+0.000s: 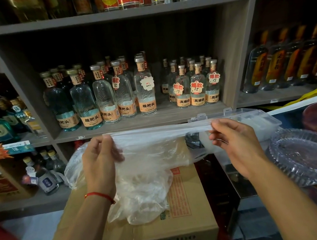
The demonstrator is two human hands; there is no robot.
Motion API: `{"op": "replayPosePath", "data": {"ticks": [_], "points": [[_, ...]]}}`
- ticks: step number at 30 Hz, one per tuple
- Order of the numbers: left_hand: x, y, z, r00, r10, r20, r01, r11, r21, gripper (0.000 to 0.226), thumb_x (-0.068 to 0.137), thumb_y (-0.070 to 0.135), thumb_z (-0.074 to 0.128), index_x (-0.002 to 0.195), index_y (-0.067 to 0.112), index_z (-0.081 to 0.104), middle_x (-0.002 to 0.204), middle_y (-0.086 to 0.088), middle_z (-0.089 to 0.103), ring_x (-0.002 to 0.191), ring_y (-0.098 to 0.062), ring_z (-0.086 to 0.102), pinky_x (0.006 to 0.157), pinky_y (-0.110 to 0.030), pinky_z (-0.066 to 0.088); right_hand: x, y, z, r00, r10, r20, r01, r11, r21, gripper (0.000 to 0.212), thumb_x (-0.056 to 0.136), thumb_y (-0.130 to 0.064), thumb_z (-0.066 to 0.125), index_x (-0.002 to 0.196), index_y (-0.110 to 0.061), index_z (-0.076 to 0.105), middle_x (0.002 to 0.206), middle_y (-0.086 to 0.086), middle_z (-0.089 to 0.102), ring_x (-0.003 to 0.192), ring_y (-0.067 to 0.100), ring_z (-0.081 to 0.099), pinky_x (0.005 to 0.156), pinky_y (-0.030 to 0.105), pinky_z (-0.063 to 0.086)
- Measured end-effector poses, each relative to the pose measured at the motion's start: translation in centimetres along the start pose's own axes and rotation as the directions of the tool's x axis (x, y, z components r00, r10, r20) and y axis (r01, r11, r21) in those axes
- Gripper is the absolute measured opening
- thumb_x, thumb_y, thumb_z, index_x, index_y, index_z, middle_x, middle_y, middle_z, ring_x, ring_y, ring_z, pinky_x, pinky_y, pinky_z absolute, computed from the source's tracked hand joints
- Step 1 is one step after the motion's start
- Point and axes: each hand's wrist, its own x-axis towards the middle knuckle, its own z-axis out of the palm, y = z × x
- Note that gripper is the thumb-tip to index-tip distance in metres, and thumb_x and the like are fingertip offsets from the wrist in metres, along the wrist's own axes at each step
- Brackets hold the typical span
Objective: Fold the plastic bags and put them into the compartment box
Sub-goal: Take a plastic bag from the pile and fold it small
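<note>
Between left hand [100, 157] and right hand [234, 142], one stretched plastic bag [161, 133].

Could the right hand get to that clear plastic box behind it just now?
Probably yes, once freed: the compartment box lies just past the right hand with nothing between, but that hand and the left hand are pinching a plastic bag stretched taut.

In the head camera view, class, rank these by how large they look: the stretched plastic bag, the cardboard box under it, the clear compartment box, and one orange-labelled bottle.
1. Cardboard box, though nearness to the camera inflates it.
2. Plastic bag.
3. Compartment box, partly hidden behind the right hand.
4. Bottle, farther back, so its true size is unsure.
</note>
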Motion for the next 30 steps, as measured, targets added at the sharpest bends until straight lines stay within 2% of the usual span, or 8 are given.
{"op": "replayPosePath", "data": {"ticks": [8,11,13,16,19,23,26,30], "points": [[-0.4,2.8,1.3,0.957,0.289,-0.012,-0.282,0.94,0.194,0.023,0.106,0.037,0.054,0.092,0.022,0.063,0.059,-0.012,0.044,0.051,-0.027,0.04,0.047,-0.039,0.036,-0.1,-0.2,-0.3,0.997,0.015,-0.071,-0.016,1.0,-0.02,0.007,0.095,-0.011,0.074,0.098,-0.011,0.08,0.081,0.008,0.074,0.068,0.016,0.068,0.067,0.027,0.058],[-0.5,4.8,1.9,0.926,0.375,0.05,-0.375,0.893,0.249,0.019,0.108,0.031,0.053,0.093,0.022,0.062,0.06,-0.024,0.043,0.049,-0.043,0.039,0.04,-0.046,0.031,-0.2,-0.6,-0.5,0.986,0.075,-0.148,-0.073,0.997,0.018,0.011,0.096,-0.018,0.069,0.096,-0.015,0.079,0.094,0.009,0.078,0.084,0.021,0.073,0.077,0.034,0.057],[-0.5,6.4,2.3,0.902,0.41,0.133,-0.431,0.867,0.251,0.018,0.108,0.029,0.051,0.095,0.02,0.061,0.057,-0.02,0.042,0.046,-0.039,0.039,0.039,-0.042,0.031,-0.5,-1.2,-0.3,0.976,-0.068,-0.208,0.049,0.994,-0.097,0.013,0.099,-0.026,0.065,0.098,-0.024,0.078,0.104,0.0,0.079,0.098,0.013,0.073,0.084,0.032,0.056],[-0.6,8.4,3.3,0.847,0.416,0.332,-0.5,0.836,0.227,0.016,0.108,0.027,0.049,0.098,0.019,0.059,0.054,-0.013,0.043,0.042,-0.027,0.04,0.038,-0.031,0.033,-1.3,-2.4,1.1,0.915,-0.392,0.092,0.398,0.845,-0.358,0.026,0.098,-0.049,0.059,0.117,-0.037,0.072,0.12,-0.021,0.071,0.11,-0.007,0.064,0.094,0.023,0.05],[-1.1,9.4,4.3,0.771,0.354,0.53,-0.532,0.815,0.23,0.017,0.106,0.032,0.049,0.098,0.022,0.059,0.052,-0.007,0.047,0.041,-0.013,0.045,0.04,-0.022,0.038,-1.6,-2.7,3.9,0.841,-0.267,0.471,0.466,0.8,-0.379,0.046,0.094,-0.069,0.057,0.133,-0.045,0.062,0.127,-0.025,0.066,0.119,-0.01,0.058,0.097,0.014,0.045],[-0.3,9.6,4.0,0.699,0.231,0.677,-0.525,0.808,0.267,0.021,0.1,0.042,0.053,0.101,0.024,0.062,0.046,-0.006,0.053,0.035,-0.009,0.048,0.04,-0.016,0.039,-1.6,-2.1,6.0,0.789,-0.098,0.606,0.367,0.866,-0.339,0.03,0.091,-0.053,0.065,0.112,-0.035,0.074,0.1,-0.007,0.078,0.093,0.001,0.071,0.082,0.021,0.052],[1.6,9.3,3.0,0.739,0.149,0.657,-0.461,0.823,0.332,0.017,0.094,0.041,0.064,0.1,0.026,0.067,0.046,-0.005,0.058,0.031,-0.013,0.048,0.033,-0.021,0.037,-1.4,-1.6,6.3,0.79,-0.142,0.596,0.367,0.888,-0.276,0.021,0.097,-0.038,0.069,0.091,-0.021,0.081,0.073,0.016,0.07,0.06,0.024,0.063,0.057,0.033,0.051],[4.0,8.1,1.5,0.904,0.118,0.412,-0.283,0.885,0.368,0.028,0.086,0.042,0.072,0.092,0.015,0.073,0.046,0.0,0.058,0.035,-0.009,0.045,0.039,-0.02,0.039,-1.1,-0.9,6.3,0.839,-0.205,0.504,0.369,0.895,-0.25,0.018,0.097,-0.037,0.07,0.092,-0.024,0.082,0.085,0.018,0.076,0.074,0.034,0.07,0.071,0.043,0.055]]}}
